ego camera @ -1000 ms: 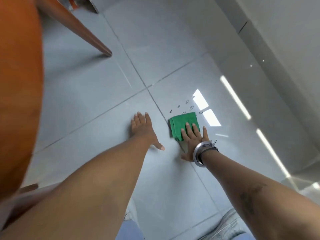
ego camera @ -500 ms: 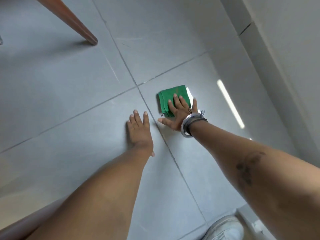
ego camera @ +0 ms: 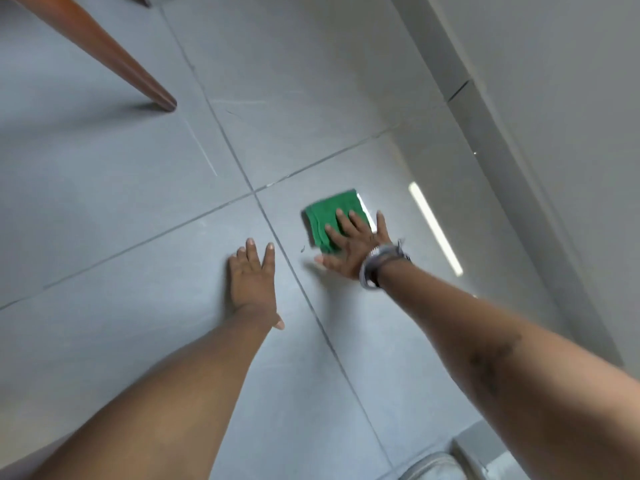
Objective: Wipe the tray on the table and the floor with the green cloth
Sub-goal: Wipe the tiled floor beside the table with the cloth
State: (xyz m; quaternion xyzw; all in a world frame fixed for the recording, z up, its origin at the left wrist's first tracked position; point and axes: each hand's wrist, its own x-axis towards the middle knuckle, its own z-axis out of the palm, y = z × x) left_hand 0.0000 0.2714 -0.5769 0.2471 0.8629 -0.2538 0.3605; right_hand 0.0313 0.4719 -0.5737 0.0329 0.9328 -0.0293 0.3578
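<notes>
The fingers [ego camera: 346, 225] of the right hand [ego camera: 349, 247] are spread and laid flat on the cloth [ego camera: 327, 216]; nothing is pinched, and the cloth is held down by the palm and fingers alone. The thumb is set out to the side on bare tile. The cloth is folded to a small pad and lies on the floor [ego camera: 138, 202], just right of the crossing of two grout lines and near the base of the wall [ego camera: 554, 98]. Bangles [ego camera: 372, 268] are worn at the right wrist.

The left hand [ego camera: 251, 275] is planted flat on the tile left of the grout line, fingers extended and only slightly parted, gripping nothing. It is judged to serve as a brace.

A small dark speck [ego camera: 302, 250] is noted on the tile just beside the cloth's near corner. A table leg [ego camera: 114, 60] stands well apart at upper left. Part of a shoe [ego camera: 429, 467] is seen at the bottom edge.

The floor stage is judged to be in hand. How much floor is already wiped cannot be told; no clear wet trail is visible. The tray and tabletop are out of view, so that part cannot be assessed.
</notes>
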